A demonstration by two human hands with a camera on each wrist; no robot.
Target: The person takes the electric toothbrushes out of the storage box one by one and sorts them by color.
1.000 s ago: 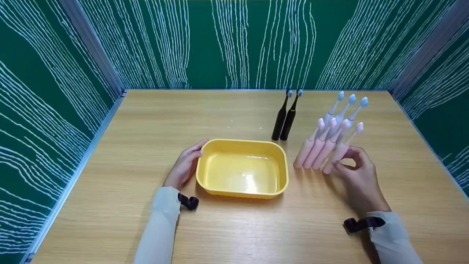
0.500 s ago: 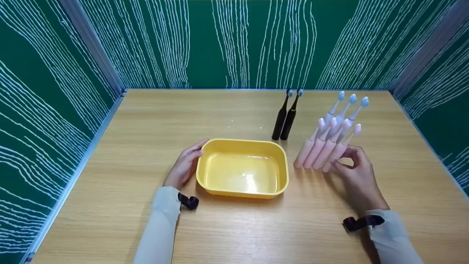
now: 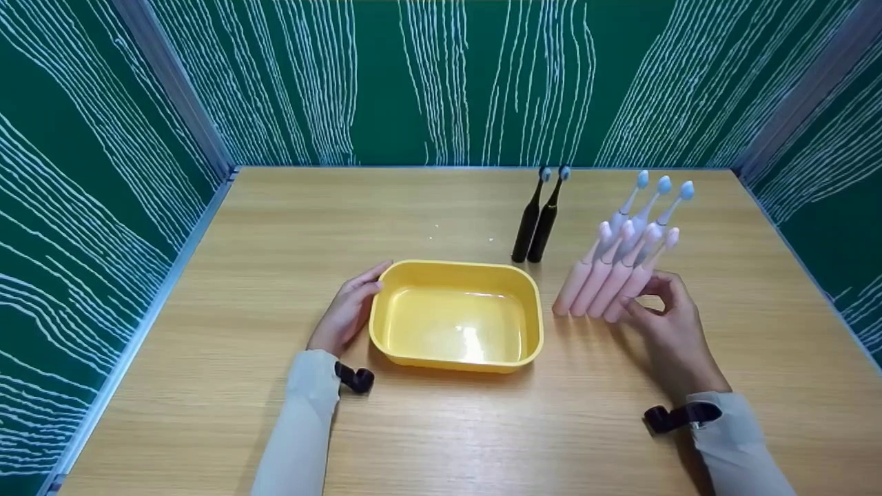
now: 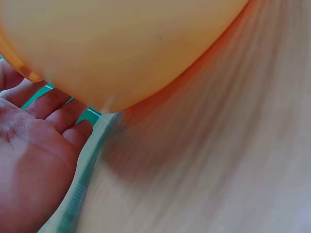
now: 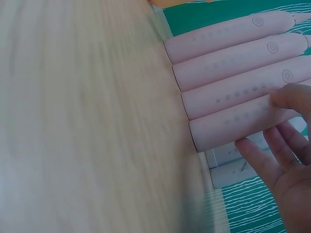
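Note:
My left hand (image 3: 346, 310) holds the left side of a yellow plastic tub (image 3: 455, 365). In the left wrist view its fingers (image 4: 57, 104) lie along the tub's outer wall, partly hidden behind it. My right hand (image 3: 672, 327) pinches the rightmost pink electric toothbrush (image 3: 630, 284), thumb on its front and fingers behind. That brush stands upright at the end of a row of several pink electric toothbrushes (image 3: 598, 288). In the right wrist view its handle (image 5: 233, 124) lies against its neighbour's.
Behind the pink row stand three pale blue-white electric toothbrushes (image 3: 642, 213), partly hidden. Two black electric toothbrushes (image 3: 536, 224) stand side by side left of them. Green, white-lined panels (image 3: 379, 83) border the wooden table (image 3: 310, 220) at the back and sides.
The rightmost pink toothbrush has shifted slightly left and back, closing up to its row, with my right hand on it. My left hand and the tub have stayed still.

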